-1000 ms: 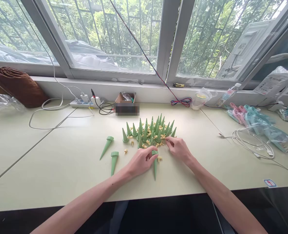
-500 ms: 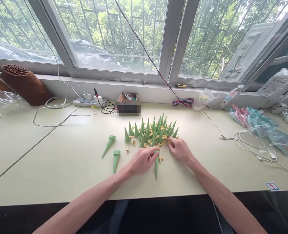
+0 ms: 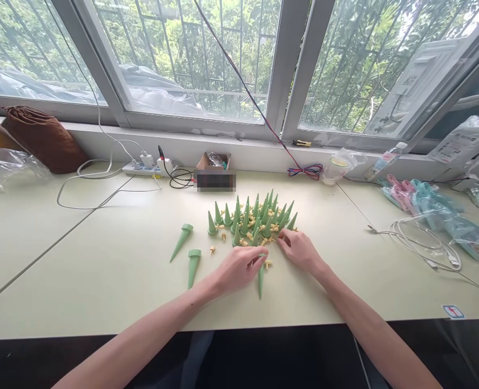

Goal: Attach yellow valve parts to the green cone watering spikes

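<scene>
Several green plastic watering spikes (image 3: 245, 223) stand point up in a cluster, with small yellow fittings (image 3: 271, 213) scattered among them. My left hand (image 3: 239, 267) is closed around the wide head of one green spike (image 3: 261, 283), whose tip points toward me; the hand hides its head. A T-shaped yellow fitting (image 3: 268, 264) lies just right of that spike. At the cluster's right front edge, my right hand (image 3: 299, 250) has its fingertips pinched together beside some yellow fittings; what they hold, if anything, is hidden. Two more spikes (image 3: 182, 240) (image 3: 194, 267) lie on their sides to the left.
Two loose yellow fittings (image 3: 212, 249) sit left of the cluster. Behind are a small cardboard box (image 3: 202, 161), a power strip (image 3: 134, 169) and coiled wire (image 3: 306, 172). White cables (image 3: 421, 237) and bagged pink and teal items (image 3: 433, 202) lie at right on the pale table (image 3: 113, 275).
My left hand has shifted very slightly, its fingers lower over the spike's head. My right hand stays at the cluster's edge with its fingertips a touch lower. The spikes lie as before.
</scene>
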Demonstrator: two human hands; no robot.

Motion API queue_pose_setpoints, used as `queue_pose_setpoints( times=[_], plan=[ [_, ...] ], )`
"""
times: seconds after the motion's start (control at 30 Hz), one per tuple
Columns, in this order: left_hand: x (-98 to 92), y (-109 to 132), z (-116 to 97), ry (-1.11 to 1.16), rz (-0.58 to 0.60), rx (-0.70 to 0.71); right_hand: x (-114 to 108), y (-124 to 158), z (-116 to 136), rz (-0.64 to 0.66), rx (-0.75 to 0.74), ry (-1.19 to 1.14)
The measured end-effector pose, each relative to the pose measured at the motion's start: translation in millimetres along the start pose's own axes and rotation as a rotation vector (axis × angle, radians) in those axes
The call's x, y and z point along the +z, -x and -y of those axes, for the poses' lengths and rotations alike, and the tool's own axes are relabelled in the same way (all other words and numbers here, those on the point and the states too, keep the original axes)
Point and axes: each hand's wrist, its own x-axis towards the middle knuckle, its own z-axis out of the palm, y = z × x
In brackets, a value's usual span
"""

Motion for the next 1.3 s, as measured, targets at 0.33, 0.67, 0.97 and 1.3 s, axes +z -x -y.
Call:
queue_pose_setpoints(
  times=[0.33,0.67,0.97,1.3],
  plan=[
    [-2.1,-0.6,-2.6,-0.020,0.024,-0.030,3.5,3.4,6.2,-0.116,-0.153,-0.316],
    [-1.3,-1.3,-4.7,-0.073,0.096,-0.202,-1.7,6.6,15.8,-0.227,-0.218,-0.439],
    [0.1,-0.9,-4.1,-0.086,0.157,-0.267,-2.6,6.9,16.2,-0.268,-0.175,-0.459],
    [-0.1,-0.8,-7.5,-0.035,0.155,-0.292,-1.6,6.4,15.4,-0.263,-0.154,-0.466]
  ],
)
